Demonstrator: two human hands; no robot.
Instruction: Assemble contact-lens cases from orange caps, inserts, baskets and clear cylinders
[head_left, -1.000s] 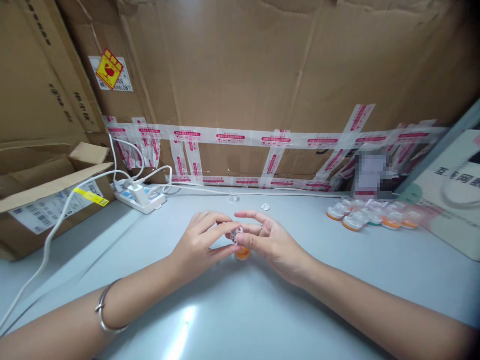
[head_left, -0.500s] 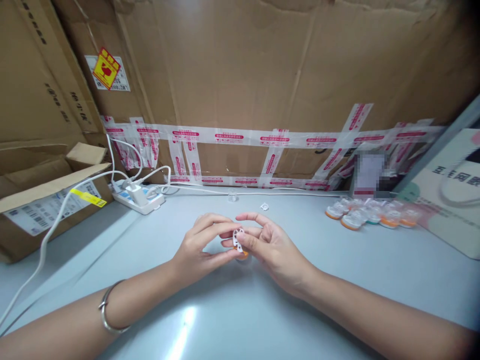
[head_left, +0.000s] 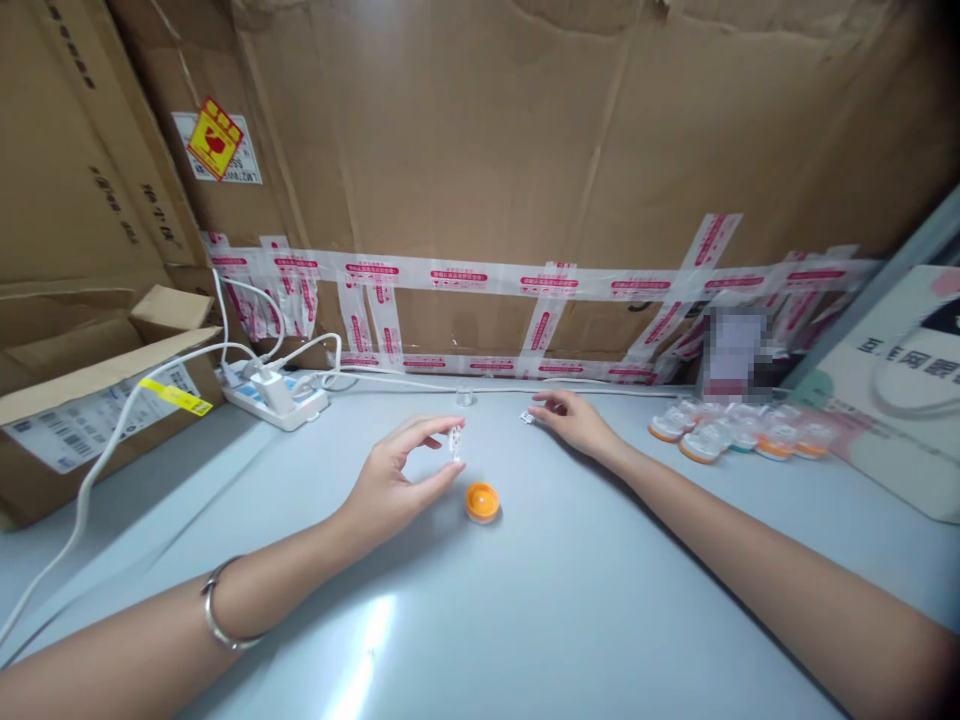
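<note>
My left hand pinches a small white plastic piece with dark cut-outs by its edges, between thumb and fingertips, above the table. Just below and to the right of it, an orange round cap-like part with a clear base stands on the table, touched by neither hand. Farther back, my right hand has its thumb and fingertips closed at a second small white piece, partly hidden by the fingers.
A clear small cup-like part stands near the back. Several clear domed parts with orange or green bases cluster at right. A white power strip with cables and an open cardboard box lie left. A large cardboard carton walls the back.
My hands have parted. My left hand keeps the white piece and lifts it off the orange part, now on the table. My right hand has moved back and right to the other white piece.
</note>
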